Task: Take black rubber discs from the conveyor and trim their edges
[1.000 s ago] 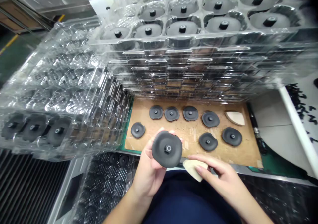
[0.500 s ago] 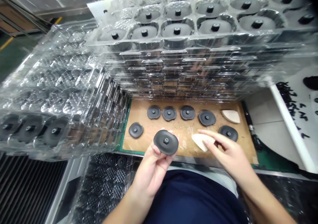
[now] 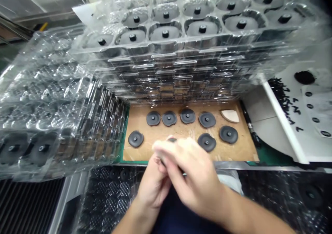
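My left hand [image 3: 153, 182] is closed around a black oval disc, of which only a small dark part [image 3: 172, 140] shows. My right hand [image 3: 193, 171], blurred, lies over the disc and the left fingers. Its fingers are bent, and the cream wedge it held a moment ago is covered by the hand. Just beyond the knuckles, another black disc [image 3: 206, 142] with a central stud lies on the brown board [image 3: 155, 147]. One more disc [image 3: 228, 134] is right of it.
Several discs form a row behind the hands, beside a second cream wedge [image 3: 230, 116]. A disc [image 3: 135, 138] lies at the left. Tall stacks of clear plastic trays [image 3: 166, 64] stand behind and left [image 3: 98, 123]. A white panel edge [image 3: 282, 119] rises at the right.
My right hand has moved left and come over the disc in my left hand. A disc now shows where the right hand was. The camera view has shifted slightly.
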The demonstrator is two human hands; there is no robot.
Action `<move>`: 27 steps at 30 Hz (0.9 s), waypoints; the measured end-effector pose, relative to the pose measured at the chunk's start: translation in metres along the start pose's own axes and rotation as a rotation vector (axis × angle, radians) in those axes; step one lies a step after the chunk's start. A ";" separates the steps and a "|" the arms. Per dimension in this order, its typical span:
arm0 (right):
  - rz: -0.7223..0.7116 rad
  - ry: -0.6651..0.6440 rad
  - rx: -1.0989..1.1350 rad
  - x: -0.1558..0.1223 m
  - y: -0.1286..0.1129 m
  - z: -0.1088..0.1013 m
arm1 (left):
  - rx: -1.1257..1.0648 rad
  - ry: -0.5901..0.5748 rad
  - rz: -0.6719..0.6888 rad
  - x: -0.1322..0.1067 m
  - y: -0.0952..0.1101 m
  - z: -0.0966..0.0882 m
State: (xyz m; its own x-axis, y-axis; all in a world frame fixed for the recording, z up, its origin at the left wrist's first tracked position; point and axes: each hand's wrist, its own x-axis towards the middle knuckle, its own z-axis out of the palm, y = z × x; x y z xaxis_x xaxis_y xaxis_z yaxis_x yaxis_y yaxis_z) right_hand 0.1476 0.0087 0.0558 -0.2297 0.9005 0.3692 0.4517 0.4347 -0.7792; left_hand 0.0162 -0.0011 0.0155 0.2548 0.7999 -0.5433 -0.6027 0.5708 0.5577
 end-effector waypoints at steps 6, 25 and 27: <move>0.021 -0.029 -0.008 0.002 -0.003 0.000 | 0.009 0.035 -0.021 0.000 0.000 0.008; 0.043 -0.060 -0.090 -0.014 0.001 -0.022 | -0.074 0.028 0.110 0.000 0.006 0.010; 0.079 -0.027 -0.138 -0.014 0.003 -0.023 | -0.083 0.047 0.127 0.000 0.006 0.009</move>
State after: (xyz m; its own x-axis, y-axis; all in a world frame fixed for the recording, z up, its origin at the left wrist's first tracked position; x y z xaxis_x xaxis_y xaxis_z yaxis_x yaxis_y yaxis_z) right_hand 0.1724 -0.0027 0.0599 -0.2110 0.9322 0.2941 0.5833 0.3615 -0.7274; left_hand 0.0196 0.0040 0.0239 0.1381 0.8543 -0.5011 -0.6891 0.4463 0.5710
